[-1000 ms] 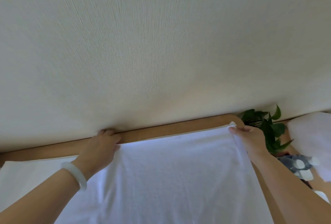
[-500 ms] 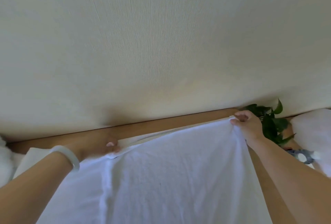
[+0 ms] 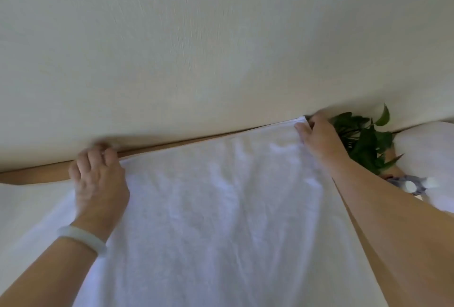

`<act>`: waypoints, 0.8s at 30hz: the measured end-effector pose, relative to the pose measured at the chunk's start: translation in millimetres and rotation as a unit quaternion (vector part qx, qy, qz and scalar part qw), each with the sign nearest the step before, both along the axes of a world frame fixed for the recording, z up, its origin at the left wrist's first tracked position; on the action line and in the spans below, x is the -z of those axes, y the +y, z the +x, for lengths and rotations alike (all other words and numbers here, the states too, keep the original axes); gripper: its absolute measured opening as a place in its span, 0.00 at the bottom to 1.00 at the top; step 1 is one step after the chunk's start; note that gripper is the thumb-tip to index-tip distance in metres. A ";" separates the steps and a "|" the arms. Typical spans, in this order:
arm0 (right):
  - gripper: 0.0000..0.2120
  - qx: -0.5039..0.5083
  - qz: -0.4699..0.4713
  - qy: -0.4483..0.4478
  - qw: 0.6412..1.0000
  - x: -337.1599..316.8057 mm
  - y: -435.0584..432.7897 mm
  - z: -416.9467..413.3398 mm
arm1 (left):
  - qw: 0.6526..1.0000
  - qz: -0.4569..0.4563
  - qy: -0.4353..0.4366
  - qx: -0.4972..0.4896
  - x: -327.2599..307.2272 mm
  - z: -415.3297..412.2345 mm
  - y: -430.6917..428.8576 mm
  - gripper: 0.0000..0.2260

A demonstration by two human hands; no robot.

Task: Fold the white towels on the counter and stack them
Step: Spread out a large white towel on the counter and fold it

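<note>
White towel's [image 3: 221, 208] two corners: left hand [image 3: 100, 184], right hand [image 3: 319, 137]

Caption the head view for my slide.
Left hand and right hand hold the far edge of a white cloth towel by the cream wall.

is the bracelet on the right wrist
No, the bracelet circles the wrist of the left hand, which holds the towel at its far edge; the right hand has a bare wrist.

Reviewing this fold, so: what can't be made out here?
Head view:
towel near edge: cut off by bottom frame edge.
left hand fingertips: motion-blurred, grip unclear.
plant base: hidden behind right hand and forearm.
grey-and-white object: blurred, partly behind that forearm.
</note>
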State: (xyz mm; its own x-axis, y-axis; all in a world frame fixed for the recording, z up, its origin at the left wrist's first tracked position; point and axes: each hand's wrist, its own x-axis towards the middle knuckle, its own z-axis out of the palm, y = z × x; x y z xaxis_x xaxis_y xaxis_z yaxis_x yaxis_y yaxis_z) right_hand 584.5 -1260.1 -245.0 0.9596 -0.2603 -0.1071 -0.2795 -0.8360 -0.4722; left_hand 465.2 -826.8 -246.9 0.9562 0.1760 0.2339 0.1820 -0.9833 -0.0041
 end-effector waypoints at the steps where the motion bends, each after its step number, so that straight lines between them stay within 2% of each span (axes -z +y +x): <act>1: 0.15 0.004 0.011 0.032 0.999 -5.3 -2.3 -0.6 | 1.000 -0.024 -0.008 0.012 -2.3 -9.1 -16.7 0.13; 3: 0.16 0.016 0.011 0.101 0.995 -13.2 -10.6 -14.9 | 0.991 -0.070 -0.003 0.112 -3.6 -32.5 -58.6 0.17; 5: 0.15 0.051 0.039 0.170 0.983 -18.1 -24.1 -46.5 | 0.968 -0.087 0.057 0.228 6.0 -51.7 -96.6 0.23; 7: 0.13 0.094 0.075 0.219 0.968 -18.4 -38.6 -82.4 | 0.950 -0.086 0.107 0.281 20.1 -58.7 -118.3 0.25; 9: 0.10 0.112 0.091 0.245 0.959 -23.0 -44.1 -114.5 | 0.947 -0.095 0.132 0.279 24.7 -54.2 -127.5 0.26; 11: 0.08 0.115 0.104 0.231 0.961 -30.0 -43.6 -142.8 | 0.947 -0.100 0.129 0.275 21.0 -47.3 -136.6 0.26; 15: 0.09 0.138 0.112 0.210 0.961 -41.1 -32.5 -176.4 | 0.925 -0.081 0.137 0.344 17.0 -36.5 -167.9 0.25; 18: 0.14 0.137 0.151 0.194 0.960 -44.6 -32.8 -176.5 | 0.928 -0.073 0.160 0.330 26.0 -35.2 -174.3 0.26; 21: 0.17 0.147 0.266 0.235 0.923 -53.5 -43.0 -167.4 | 0.928 -0.066 0.163 0.328 27.5 -33.8 -172.0 0.27; 24: 0.21 0.116 0.257 0.278 0.918 -57.4 -54.1 -160.4 | 0.926 -0.074 0.167 0.329 26.3 -33.1 -172.7 0.27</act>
